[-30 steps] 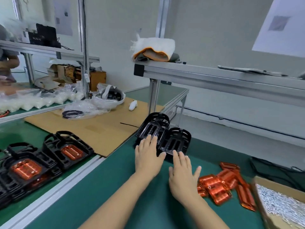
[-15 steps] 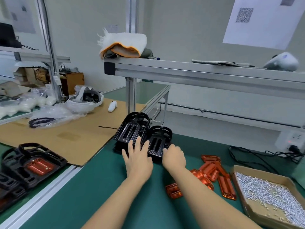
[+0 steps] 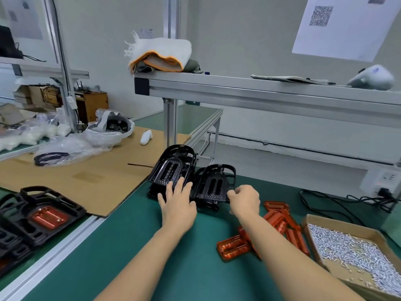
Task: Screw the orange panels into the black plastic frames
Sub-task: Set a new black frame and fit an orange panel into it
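At a green tabletop (image 3: 188,268), the left hand (image 3: 178,206) rests flat-fingered on the left stack of black slotted plastic frames (image 3: 171,172); the right hand (image 3: 245,199) pinches the neighbouring stack's near corner (image 3: 213,184). Loose glossy orange panels (image 3: 280,222) lie just right of that grip, nearest the right hand.

Panels (image 3: 280,220) right of frames (image 3: 191,177)
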